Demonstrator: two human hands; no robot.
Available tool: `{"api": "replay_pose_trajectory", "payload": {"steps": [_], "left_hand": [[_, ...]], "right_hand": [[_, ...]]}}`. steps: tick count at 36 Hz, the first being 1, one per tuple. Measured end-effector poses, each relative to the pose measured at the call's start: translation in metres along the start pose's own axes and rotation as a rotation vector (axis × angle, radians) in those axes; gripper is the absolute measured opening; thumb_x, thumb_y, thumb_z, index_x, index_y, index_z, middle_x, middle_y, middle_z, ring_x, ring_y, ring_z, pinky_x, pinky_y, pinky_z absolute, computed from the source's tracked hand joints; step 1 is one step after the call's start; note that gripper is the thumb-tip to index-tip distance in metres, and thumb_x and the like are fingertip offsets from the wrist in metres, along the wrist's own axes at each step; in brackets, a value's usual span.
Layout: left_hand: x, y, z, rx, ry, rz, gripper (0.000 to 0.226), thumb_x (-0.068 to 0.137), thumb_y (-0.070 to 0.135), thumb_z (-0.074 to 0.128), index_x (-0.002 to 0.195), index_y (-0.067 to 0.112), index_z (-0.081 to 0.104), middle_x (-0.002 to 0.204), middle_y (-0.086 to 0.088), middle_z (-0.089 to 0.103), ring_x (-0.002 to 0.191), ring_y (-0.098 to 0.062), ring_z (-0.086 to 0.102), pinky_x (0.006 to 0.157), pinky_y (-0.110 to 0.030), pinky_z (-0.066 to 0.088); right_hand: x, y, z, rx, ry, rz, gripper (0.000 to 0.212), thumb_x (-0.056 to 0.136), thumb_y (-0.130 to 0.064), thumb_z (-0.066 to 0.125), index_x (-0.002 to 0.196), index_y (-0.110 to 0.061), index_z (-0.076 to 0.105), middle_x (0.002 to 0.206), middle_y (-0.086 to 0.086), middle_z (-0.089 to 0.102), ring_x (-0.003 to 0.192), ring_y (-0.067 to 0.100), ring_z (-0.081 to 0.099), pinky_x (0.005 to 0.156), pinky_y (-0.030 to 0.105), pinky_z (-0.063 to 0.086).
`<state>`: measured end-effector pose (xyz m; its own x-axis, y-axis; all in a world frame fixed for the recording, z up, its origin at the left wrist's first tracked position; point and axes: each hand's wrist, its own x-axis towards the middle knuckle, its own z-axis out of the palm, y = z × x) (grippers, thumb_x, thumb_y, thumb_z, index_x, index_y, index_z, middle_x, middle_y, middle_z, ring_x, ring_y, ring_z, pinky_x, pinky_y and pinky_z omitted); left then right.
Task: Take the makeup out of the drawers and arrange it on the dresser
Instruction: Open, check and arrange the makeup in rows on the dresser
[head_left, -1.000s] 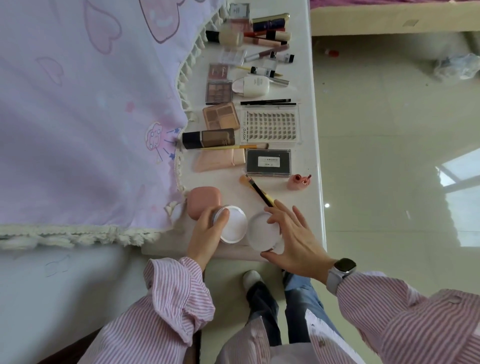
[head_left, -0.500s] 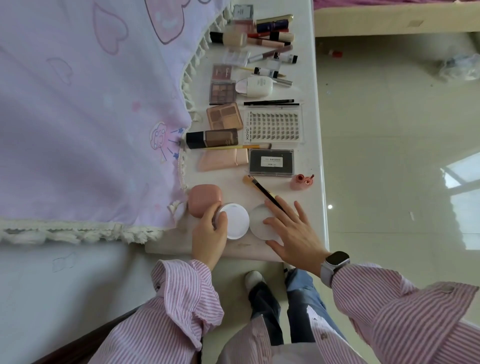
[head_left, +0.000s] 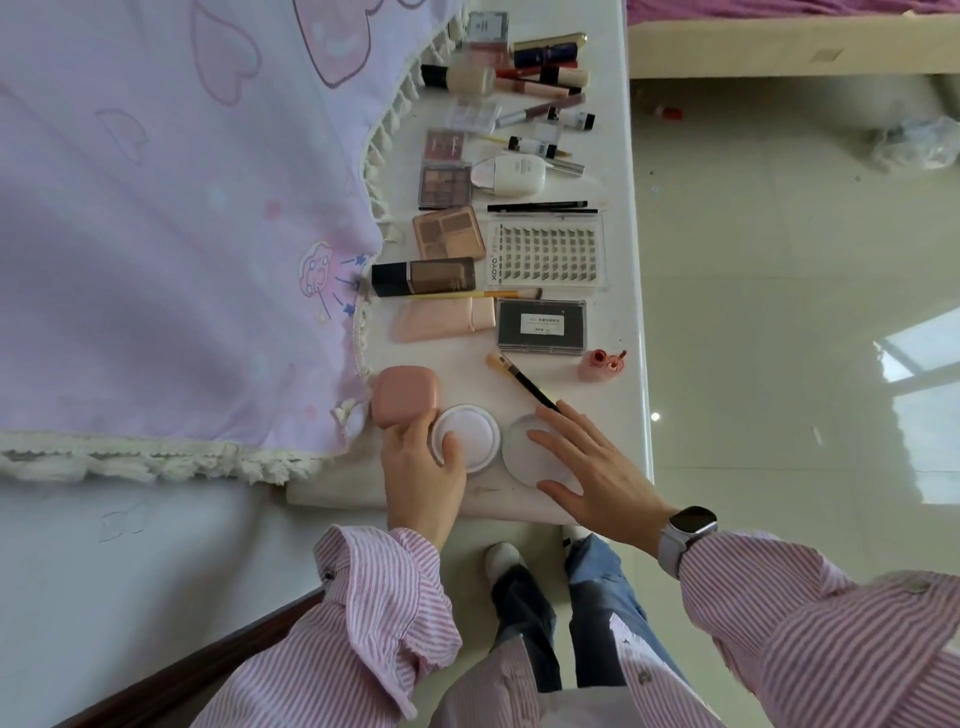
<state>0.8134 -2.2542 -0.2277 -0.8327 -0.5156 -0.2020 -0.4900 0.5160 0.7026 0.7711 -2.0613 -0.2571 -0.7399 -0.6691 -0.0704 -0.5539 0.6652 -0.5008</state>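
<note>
A white round powder jar (head_left: 470, 434) stands on the white dresser top (head_left: 618, 130) near its front end. My left hand (head_left: 421, 473) grips the jar, thumb across its top and fingers on its left side. Its round white lid (head_left: 519, 452) lies flat just to the right. My right hand (head_left: 592, 467) rests on the lid with fingers spread and straight. A pink squarish case (head_left: 405, 395) touches the jar's far left side. Beyond them lies a black-handled brush (head_left: 519, 379), its handle end by my right fingertips.
Further along the dresser lie a pink tube (head_left: 441, 322), a black flat case (head_left: 540, 325), a brown foundation bottle (head_left: 423, 275), a lash box (head_left: 545, 254), palettes and several tubes. A pink fringed cloth (head_left: 182, 208) covers the left. The dresser's right edge drops to a shiny floor.
Jar and lid have shifted a little farther onto the dresser. My right hand went from holding the lid's rim to lying spread flat over it.
</note>
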Motion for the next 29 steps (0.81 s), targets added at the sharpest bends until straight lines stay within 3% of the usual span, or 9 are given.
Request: {"api": "replay_pose_trajectory", "payload": {"steps": [3, 6, 8, 11, 13, 18, 22, 25, 29], "left_hand": [[0.0, 0.001, 0.001, 0.17, 0.009, 0.093, 0.036, 0.086, 0.025, 0.059, 0.12, 0.014, 0.055, 0.122, -0.012, 0.048, 0.113, -0.03, 0.041, 0.089, -0.036, 0.039], [-0.002, 0.001, 0.006, 0.321, -0.028, 0.303, 0.046, 0.077, 0.036, 0.057, 0.118, 0.014, 0.058, 0.113, -0.01, 0.055, 0.105, -0.034, 0.049, 0.081, -0.045, 0.043], [-0.004, -0.001, 0.011, 0.429, -0.077, 0.422, 0.052, 0.072, 0.044, 0.056, 0.117, 0.018, 0.057, 0.115, -0.006, 0.057, 0.106, -0.031, 0.05, 0.08, -0.046, 0.044], [-0.007, -0.008, 0.02, 0.541, -0.149, 0.543, 0.06, 0.067, 0.052, 0.063, 0.118, 0.022, 0.053, 0.123, -0.003, 0.056, 0.114, -0.026, 0.041, 0.081, -0.048, 0.044], [-0.009, -0.012, 0.023, 0.583, -0.182, 0.563, 0.069, 0.061, 0.053, 0.073, 0.119, 0.022, 0.053, 0.128, -0.002, 0.054, 0.117, -0.026, 0.037, 0.08, -0.051, 0.043], [-0.008, -0.016, 0.026, 0.654, -0.171, 0.606, 0.074, 0.056, 0.054, 0.078, 0.119, 0.024, 0.051, 0.134, -0.002, 0.051, 0.122, -0.03, 0.036, 0.082, -0.054, 0.041], [-0.003, -0.017, 0.027, 0.662, -0.138, 0.63, 0.07, 0.059, 0.05, 0.079, 0.118, 0.026, 0.048, 0.135, -0.002, 0.049, 0.125, -0.03, 0.034, 0.092, -0.05, 0.028], [0.0, -0.015, 0.025, 0.606, -0.101, 0.624, 0.068, 0.066, 0.05, 0.072, 0.124, 0.028, 0.045, 0.139, -0.003, 0.045, 0.128, -0.029, 0.03, 0.095, -0.05, 0.023], [0.005, -0.004, 0.017, 0.491, -0.004, 0.659, 0.06, 0.082, 0.045, 0.046, 0.137, 0.025, 0.033, 0.148, -0.002, 0.025, 0.136, -0.029, 0.023, 0.105, -0.052, 0.02]], "right_hand": [[-0.003, -0.003, -0.006, 0.092, 0.091, 0.058, 0.044, 0.089, -0.028, 0.048, 0.13, -0.013, 0.044, 0.142, 0.012, 0.041, 0.131, 0.025, 0.038, 0.108, 0.035, 0.028], [-0.004, 0.0, -0.007, 0.042, 0.21, 0.143, 0.04, 0.08, -0.008, 0.059, 0.119, -0.005, 0.053, 0.119, 0.015, 0.054, 0.104, 0.031, 0.054, 0.09, 0.04, 0.049], [-0.005, 0.003, -0.007, -0.02, 0.208, 0.217, 0.038, 0.074, -0.004, 0.065, 0.111, -0.003, 0.057, 0.104, 0.015, 0.056, 0.09, 0.032, 0.056, 0.077, 0.042, 0.052], [-0.009, 0.006, -0.006, -0.058, 0.168, 0.302, 0.031, 0.075, -0.006, 0.067, 0.106, -0.003, 0.059, 0.095, 0.013, 0.057, 0.084, 0.033, 0.056, 0.074, 0.041, 0.051], [-0.011, 0.007, -0.006, -0.06, 0.144, 0.329, 0.025, 0.083, -0.009, 0.061, 0.107, -0.002, 0.059, 0.096, 0.013, 0.058, 0.087, 0.031, 0.055, 0.077, 0.039, 0.048], [-0.011, 0.006, -0.005, 0.022, 0.169, 0.389, 0.019, 0.09, -0.005, 0.053, 0.106, 0.002, 0.06, 0.094, 0.016, 0.059, 0.086, 0.032, 0.055, 0.077, 0.038, 0.047], [-0.01, 0.005, -0.01, 0.058, 0.235, 0.452, 0.016, 0.09, -0.002, 0.051, 0.102, 0.003, 0.059, 0.094, 0.016, 0.058, 0.084, 0.032, 0.055, 0.079, 0.039, 0.044], [-0.008, 0.003, -0.017, 0.09, 0.237, 0.453, 0.018, 0.093, -0.005, 0.045, 0.104, 0.0, 0.057, 0.098, 0.013, 0.056, 0.085, 0.03, 0.054, 0.082, 0.038, 0.042], [-0.001, 0.0, -0.031, 0.141, 0.208, 0.429, 0.019, 0.096, -0.007, 0.038, 0.107, -0.004, 0.053, 0.103, 0.01, 0.057, 0.079, 0.023, 0.047, 0.078, 0.029, 0.033]]}}
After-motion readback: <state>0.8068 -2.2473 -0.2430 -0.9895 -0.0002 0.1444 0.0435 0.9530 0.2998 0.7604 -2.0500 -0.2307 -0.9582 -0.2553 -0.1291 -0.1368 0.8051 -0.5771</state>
